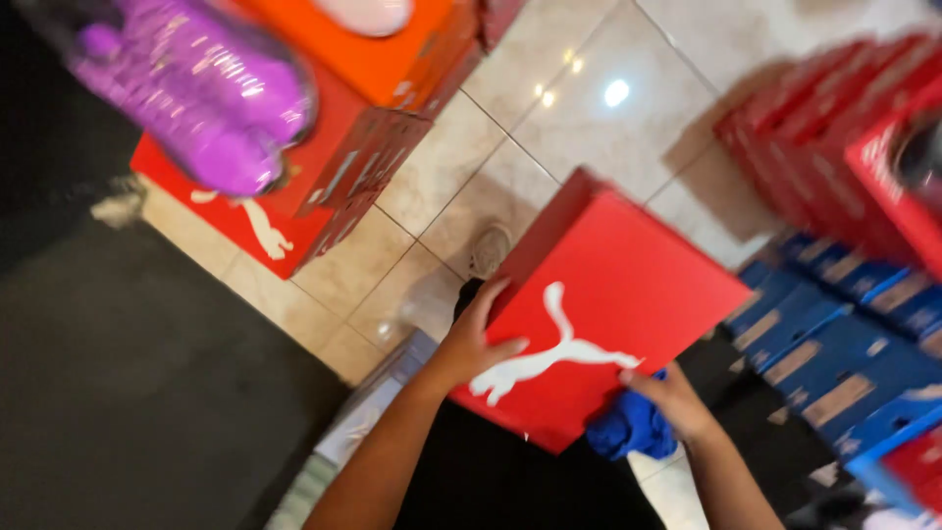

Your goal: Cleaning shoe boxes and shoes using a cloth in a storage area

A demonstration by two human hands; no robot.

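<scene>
A red shoe box with a white animal emblem on its lid is tilted in front of me above the tiled floor. My left hand presses on the lid's near left edge, fingers spread along it. My right hand grips a bunched blue cloth against the box's near corner. A light-coloured shoe shows on the floor just past the box.
Another red box lies on the floor at upper left with a purple shoe in clear wrap above it and an orange box behind. Stacks of red boxes and blue boxes stand at right. A dark mat covers the left.
</scene>
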